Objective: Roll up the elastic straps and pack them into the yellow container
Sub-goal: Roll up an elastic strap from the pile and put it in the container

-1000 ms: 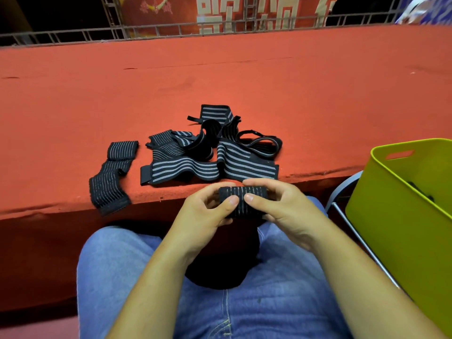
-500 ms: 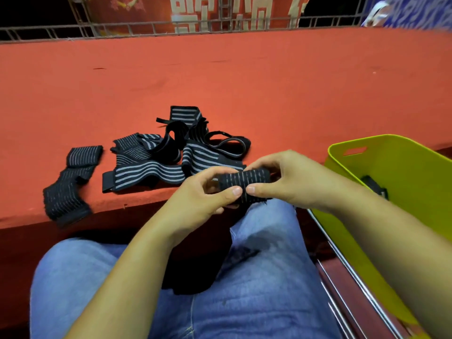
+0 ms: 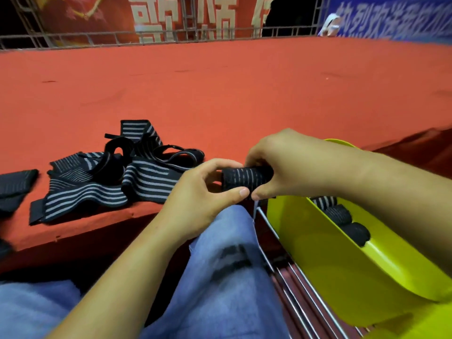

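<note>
Your hands have carried the rolled strap (image 3: 245, 177) to the right since a second ago. It was over your lap in front of the loose pile and is now just above the near left corner of the yellow container (image 3: 342, 265).

Your left hand (image 3: 203, 194) pinches the roll's left end, with the thumb underneath and the fingers curled over the top. Your right hand (image 3: 288, 165) wraps over the right end from above, and its thumb tip almost meets your left thumb. The roll lies sideways between the hands, clear of the red table (image 3: 220, 94).

Inside the container, three rolled straps (image 3: 342, 216) lie in a row along the near wall, partly hidden by your right forearm. The container stands on a metal rack (image 3: 293, 277) beside your right knee.

The loose straps (image 3: 117, 177), black with grey stripes, lie tangled at the table's near edge, left of your hands. One dark strap (image 3: 14, 184) lies apart from them at the left border. Your jeans (image 3: 227, 265) fill the bottom of the view.
</note>
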Demonstrator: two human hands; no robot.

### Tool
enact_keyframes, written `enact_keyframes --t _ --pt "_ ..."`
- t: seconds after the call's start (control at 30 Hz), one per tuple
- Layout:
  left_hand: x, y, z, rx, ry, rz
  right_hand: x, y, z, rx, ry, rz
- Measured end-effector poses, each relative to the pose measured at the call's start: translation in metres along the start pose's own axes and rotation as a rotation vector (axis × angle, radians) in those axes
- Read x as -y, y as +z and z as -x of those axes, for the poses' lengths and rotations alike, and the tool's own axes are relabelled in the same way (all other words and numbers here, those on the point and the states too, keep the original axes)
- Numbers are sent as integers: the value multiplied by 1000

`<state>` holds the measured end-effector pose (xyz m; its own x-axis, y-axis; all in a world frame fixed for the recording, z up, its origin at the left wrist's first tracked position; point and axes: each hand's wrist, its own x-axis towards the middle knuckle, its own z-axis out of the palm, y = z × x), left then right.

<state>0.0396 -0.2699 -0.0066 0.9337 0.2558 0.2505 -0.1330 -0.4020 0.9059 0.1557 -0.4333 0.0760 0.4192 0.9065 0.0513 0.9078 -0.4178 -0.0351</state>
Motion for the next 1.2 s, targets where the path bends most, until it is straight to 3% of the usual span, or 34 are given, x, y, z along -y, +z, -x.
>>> enact_keyframes --t 0.23,0.57,0.87,1.2 --pt "-10 45 -22 19 25 10 -39 -3 27 -43 14 3" --pt "-28 99 -49 180 50 -6 -108 -5 70 -20 35 -105" --pt "-15 115 -51 242 54 -60 -171 45 101 415 151 -77" --pt "-12 122 -52 242 52 -155 -199 99 122 760 101 79"
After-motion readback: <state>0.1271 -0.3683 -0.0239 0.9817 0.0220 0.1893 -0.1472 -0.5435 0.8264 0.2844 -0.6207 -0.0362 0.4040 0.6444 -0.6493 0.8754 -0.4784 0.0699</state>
